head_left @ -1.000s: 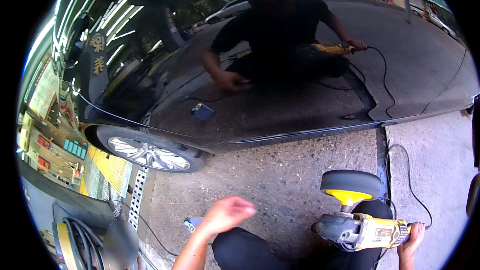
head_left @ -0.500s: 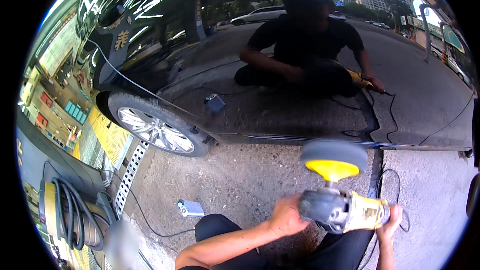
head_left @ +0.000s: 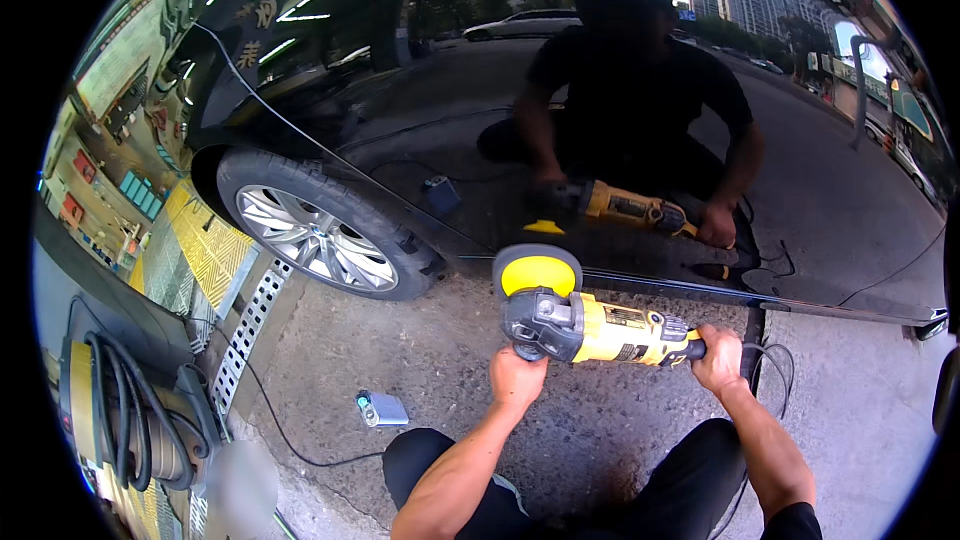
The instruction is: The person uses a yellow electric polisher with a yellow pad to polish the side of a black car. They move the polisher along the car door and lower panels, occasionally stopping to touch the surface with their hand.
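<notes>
A yellow and black electric polisher (head_left: 625,330) lies nearly level between my hands in front of a glossy black car door (head_left: 620,150). Its dark round pad with a yellow backing (head_left: 538,271) faces the lower edge of the door; whether the two touch, I cannot tell. My left hand (head_left: 518,376) is closed at the underside of the polisher's head, by a dark round handle. Around the rear grip, next to the cord, my right hand (head_left: 719,357) is wrapped. The door mirrors the polisher and both arms.
To the left stands the car's front wheel (head_left: 315,240) with silver spokes. A small silver-blue box-shaped container (head_left: 382,409) sits on the concrete. A power cord (head_left: 785,390) trails at the right. At lower left are a machine with coiled black hose (head_left: 130,410) and a perforated drain strip (head_left: 250,325).
The polisher has moved left and up toward the door's lower edge, its pad now turned to the door. Both hands moved with it, and the pad looks less blurred.
</notes>
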{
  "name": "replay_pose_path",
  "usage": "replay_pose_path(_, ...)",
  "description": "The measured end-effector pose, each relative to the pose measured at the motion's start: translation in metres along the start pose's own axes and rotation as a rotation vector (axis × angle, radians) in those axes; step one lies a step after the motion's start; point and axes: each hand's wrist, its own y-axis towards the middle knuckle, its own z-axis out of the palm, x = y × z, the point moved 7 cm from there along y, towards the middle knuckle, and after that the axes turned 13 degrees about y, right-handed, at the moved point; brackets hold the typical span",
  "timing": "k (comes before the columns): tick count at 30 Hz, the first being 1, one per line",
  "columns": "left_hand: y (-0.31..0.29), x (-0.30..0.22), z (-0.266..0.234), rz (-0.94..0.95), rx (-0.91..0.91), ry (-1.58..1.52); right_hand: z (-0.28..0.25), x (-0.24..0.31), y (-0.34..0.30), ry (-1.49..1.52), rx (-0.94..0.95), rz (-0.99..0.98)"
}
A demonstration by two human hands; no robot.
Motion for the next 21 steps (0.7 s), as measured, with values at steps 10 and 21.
replay_pose_path(10,0.045,-0.068,-0.050,0.507,-0.179,-0.112,-0.032,0.044,0.039,-0.016,-0.180,-0.130)
replay_pose_path(21,0.005,-0.123,0.018,0.452,0.057,0.103,-0.027,-0.066,-0.027,0.063,-0.322,0.027)
